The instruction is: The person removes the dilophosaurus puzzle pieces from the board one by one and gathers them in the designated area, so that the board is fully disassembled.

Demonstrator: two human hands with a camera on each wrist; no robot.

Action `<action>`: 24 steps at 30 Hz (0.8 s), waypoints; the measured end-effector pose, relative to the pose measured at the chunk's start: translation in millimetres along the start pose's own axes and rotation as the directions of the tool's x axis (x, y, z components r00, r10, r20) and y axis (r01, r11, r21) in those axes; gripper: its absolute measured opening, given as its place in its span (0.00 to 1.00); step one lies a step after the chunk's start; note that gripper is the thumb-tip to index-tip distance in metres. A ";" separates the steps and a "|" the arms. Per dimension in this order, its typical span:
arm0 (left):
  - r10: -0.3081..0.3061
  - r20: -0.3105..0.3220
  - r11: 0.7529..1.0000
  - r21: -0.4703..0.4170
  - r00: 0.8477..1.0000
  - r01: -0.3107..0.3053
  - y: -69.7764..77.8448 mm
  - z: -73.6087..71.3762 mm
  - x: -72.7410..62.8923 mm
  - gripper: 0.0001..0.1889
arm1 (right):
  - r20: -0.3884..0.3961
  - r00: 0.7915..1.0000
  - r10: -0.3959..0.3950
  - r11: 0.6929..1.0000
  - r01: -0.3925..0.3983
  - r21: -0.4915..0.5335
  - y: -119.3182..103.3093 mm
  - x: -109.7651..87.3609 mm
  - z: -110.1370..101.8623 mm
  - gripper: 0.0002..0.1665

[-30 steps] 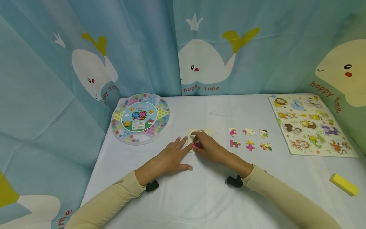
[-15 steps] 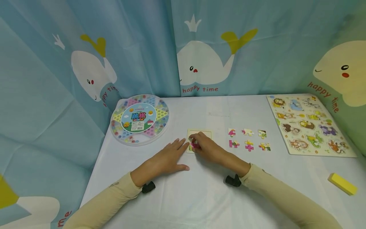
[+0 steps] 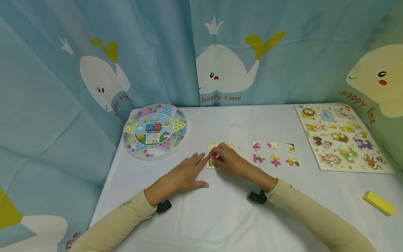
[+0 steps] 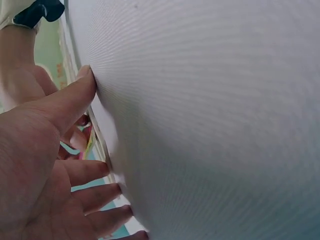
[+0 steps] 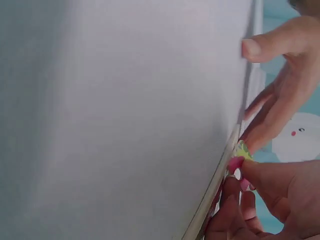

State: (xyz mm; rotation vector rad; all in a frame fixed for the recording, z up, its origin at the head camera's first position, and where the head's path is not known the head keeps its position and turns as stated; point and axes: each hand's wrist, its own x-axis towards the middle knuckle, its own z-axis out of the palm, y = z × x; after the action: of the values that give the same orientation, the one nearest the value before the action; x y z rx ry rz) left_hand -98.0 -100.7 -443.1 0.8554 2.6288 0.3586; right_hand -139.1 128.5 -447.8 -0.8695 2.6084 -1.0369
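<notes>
My right hand (image 3: pixel 231 161) pinches a small pink jigsaw piece (image 5: pixel 235 164) between thumb and fingers, over the lower left of a small cream puzzle board (image 3: pixel 217 143). A green-patterned patch (image 3: pixel 210 163) shows in that corner of the board, partly covered by the fingers. Most of the board's inside is hidden under the right hand. My left hand (image 3: pixel 185 174) lies with fingers spread on the table, its fingertips against the board's left edge. In the left wrist view its straight fingers (image 4: pixel 95 197) touch the table beside the board.
Several loose jigsaw pieces (image 3: pixel 275 160) lie in two rows right of the board. A round Chinese checkers box (image 3: pixel 179 143) stands back left. An animal peg puzzle (image 3: pixel 315 150) lies back right, and a yellow block (image 3: pixel 379 203) lies near the right edge. A whale-print curtain (image 3: pixel 151 70) hangs behind.
My right hand has shifted slightly and its fingers have drawn closer together around the pink piece at the board's lower left. My left hand has slid back a little, staying by the board's edge.
</notes>
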 end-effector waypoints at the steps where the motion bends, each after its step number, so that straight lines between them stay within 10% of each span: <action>1: -0.001 0.001 1.000 0.000 1.000 0.001 0.2 -0.2 -0.1 0.50 | 0.006 1.000 0.013 1.000 -0.013 0.019 0.5 0.4 -1.5 0.11; 13: -0.007 0.010 1.000 -0.019 1.000 0.007 1.4 -1.3 -0.4 0.51 | 0.138 0.988 0.063 0.956 -0.099 0.275 14.3 3.6 -42.3 0.14; 24: -0.006 0.005 1.000 -0.027 1.000 0.006 0.3 0.1 -0.4 0.51 | 0.087 0.971 0.224 0.960 -0.235 0.150 28.4 -44.3 -108.0 0.04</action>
State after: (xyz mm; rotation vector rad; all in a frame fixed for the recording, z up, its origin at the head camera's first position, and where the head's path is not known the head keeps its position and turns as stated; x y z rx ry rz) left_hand -97.5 -100.7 -443.1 0.8386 2.6154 0.3895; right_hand -157.9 231.7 -389.2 -0.5413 2.4559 -1.1094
